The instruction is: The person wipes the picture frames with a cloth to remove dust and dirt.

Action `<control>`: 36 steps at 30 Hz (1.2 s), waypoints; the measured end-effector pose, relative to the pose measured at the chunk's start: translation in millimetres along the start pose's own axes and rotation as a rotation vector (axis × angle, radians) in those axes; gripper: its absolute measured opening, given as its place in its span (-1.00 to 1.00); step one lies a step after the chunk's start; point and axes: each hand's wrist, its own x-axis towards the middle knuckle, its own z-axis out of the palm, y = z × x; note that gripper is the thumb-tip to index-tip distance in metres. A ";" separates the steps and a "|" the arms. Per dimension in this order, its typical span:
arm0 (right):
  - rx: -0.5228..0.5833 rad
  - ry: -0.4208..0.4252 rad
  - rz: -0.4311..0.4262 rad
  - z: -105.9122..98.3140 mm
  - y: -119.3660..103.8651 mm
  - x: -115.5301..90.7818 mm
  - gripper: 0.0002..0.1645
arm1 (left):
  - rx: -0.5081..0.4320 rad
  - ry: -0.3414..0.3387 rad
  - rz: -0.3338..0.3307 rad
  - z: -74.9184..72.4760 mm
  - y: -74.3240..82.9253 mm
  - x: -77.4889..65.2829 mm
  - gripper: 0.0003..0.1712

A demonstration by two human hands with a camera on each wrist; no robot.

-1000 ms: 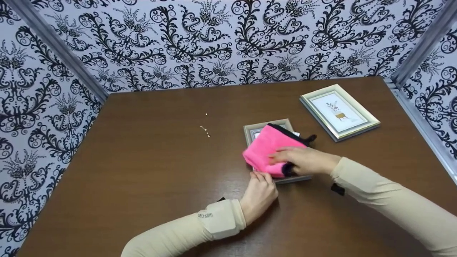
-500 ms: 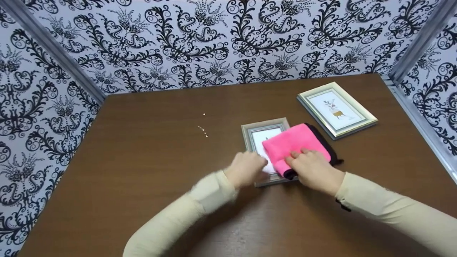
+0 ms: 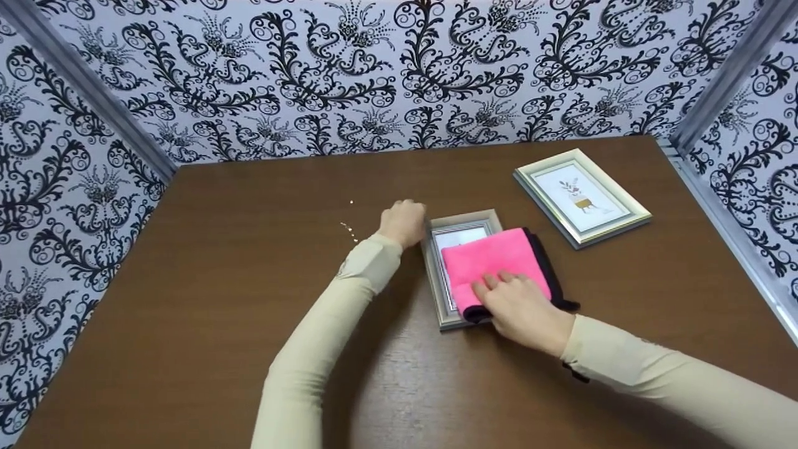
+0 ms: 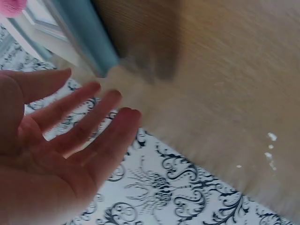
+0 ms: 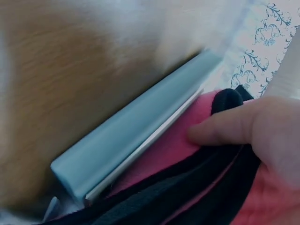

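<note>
A folded pink cloth (image 3: 499,259) with black edging lies over the right part of a silver picture frame (image 3: 464,219). My right hand (image 3: 523,312) holds the cloth, its fingers spread on top. In the right wrist view the thumb (image 5: 225,126) presses into the cloth's folds beside the frame's grey-blue side (image 5: 136,126). At the frame's far left corner is my left hand (image 3: 404,223). Seen from the left wrist, that hand (image 4: 70,126) has loosely extended fingers with nothing between them, close to the frame's corner (image 4: 101,61).
A second picture frame (image 3: 583,199), with a plant picture, lies at the back right of the brown table (image 3: 249,299). Several small white crumbs (image 3: 349,231) lie left of my left hand. Patterned walls (image 3: 374,81) stand behind and at both sides.
My left hand has moved from the frame's near left corner up to its far left corner. My right hand has slid the cloth right across the frame, then slightly back left and nearer.
</note>
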 end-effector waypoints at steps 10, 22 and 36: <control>0.352 -0.089 -0.059 5.7 4.1 9.5 -0.42 | 0.027 -0.032 0.054 10.6 0.5 15.4 -0.74; 0.459 -0.186 -0.365 -0.4 26.0 -8.9 -0.18 | -0.033 -0.105 0.045 13.0 -2.2 22.4 -0.76; -0.081 -0.015 0.082 -10.0 -0.9 -23.6 -0.79 | -0.031 -0.106 0.115 11.5 -3.5 26.3 -0.82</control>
